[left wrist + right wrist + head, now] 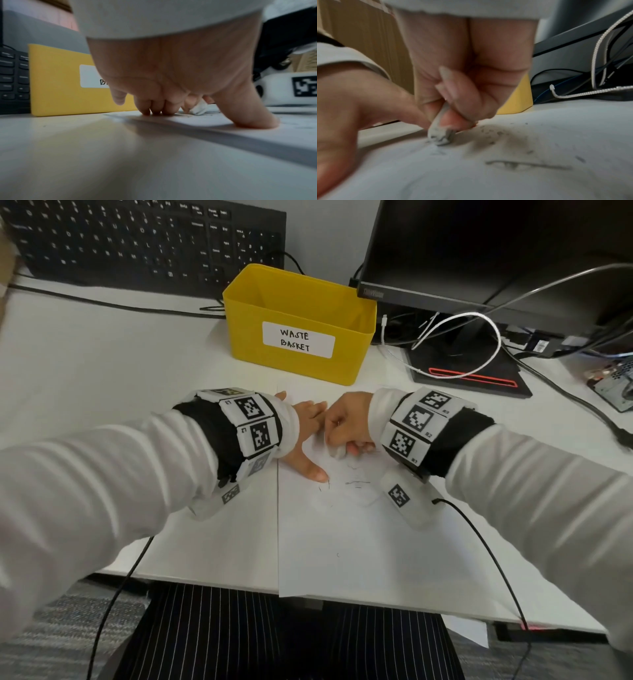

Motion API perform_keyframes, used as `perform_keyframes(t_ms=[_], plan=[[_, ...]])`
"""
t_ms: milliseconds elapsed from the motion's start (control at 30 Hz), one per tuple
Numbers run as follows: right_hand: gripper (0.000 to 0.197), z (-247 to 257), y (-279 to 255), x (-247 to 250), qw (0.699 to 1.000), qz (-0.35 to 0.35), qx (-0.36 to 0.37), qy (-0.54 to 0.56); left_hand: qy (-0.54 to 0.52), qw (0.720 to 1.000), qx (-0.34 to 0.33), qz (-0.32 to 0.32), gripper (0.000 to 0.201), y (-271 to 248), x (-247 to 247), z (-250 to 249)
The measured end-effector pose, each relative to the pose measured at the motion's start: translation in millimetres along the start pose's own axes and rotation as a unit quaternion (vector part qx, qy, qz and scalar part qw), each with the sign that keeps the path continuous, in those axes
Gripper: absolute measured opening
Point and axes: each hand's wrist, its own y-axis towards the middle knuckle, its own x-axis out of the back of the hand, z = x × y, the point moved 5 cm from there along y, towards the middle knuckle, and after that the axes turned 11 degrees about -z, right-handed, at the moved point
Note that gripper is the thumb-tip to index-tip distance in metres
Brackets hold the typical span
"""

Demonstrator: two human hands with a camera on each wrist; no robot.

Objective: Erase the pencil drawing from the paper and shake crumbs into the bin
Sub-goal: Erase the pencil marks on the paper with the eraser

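Right hand is gripping an eraser against the paper; left hand, at 9 o'clock, is pressing flat-fingered.

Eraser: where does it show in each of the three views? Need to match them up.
Head: eraser centre, white tip poking from under the right hand, on the paper.
Left wrist: small white tip right of centre, between fingers and thumb of the left hand.
Right wrist: centre, grey smudged tip on the paper.
Shared landmark: yellow waste basket.
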Motion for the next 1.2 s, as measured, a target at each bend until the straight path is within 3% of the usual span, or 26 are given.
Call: perform_keyframes(t_ms=[133, 333, 533, 700, 900, 967, 1200], plan=[[0.02, 3, 3, 4, 0.997, -0.072, 0.002, -0.014, -0.004, 1.0, 0.001, -0.003, 0.107, -1, 1, 0], [0.011, 0, -10, -4, 1.0, -0.005, 0.0, -0.013, -0.006, 1.0, 0.007, -0.001, 0.108, -1, 0, 1], [0.024, 6, 3, 6, 0.995, -0.087, 0.002, -0.044, -0.018, 1.0, 0.006, -0.019, 0.107, -1, 2, -1], [0.016, 1, -12, -5, 0.999, 0.002, 0.001, -0.034, -0.008, 1.0, 0.016, -0.01, 0.11, 2, -2, 2], [0.014, 12, -2, 8, 0.992, -0.077, 0.005, -0.095, -0.007, 1.0, 0.013, -0.017, 0.109, -1, 3, -1], [0.004, 12, -5, 5, 0.989, -0.084, 0.019, -0.122, -0.001, 1.0, 0.012, -0.013, 0.108, 0, 3, -1], [0.008, 5, -14, -2, 0.987, -0.081, 0.036, -0.133, -0.002, 1.0, 0.006, -0.017, 0.103, -3, 11, -2]])
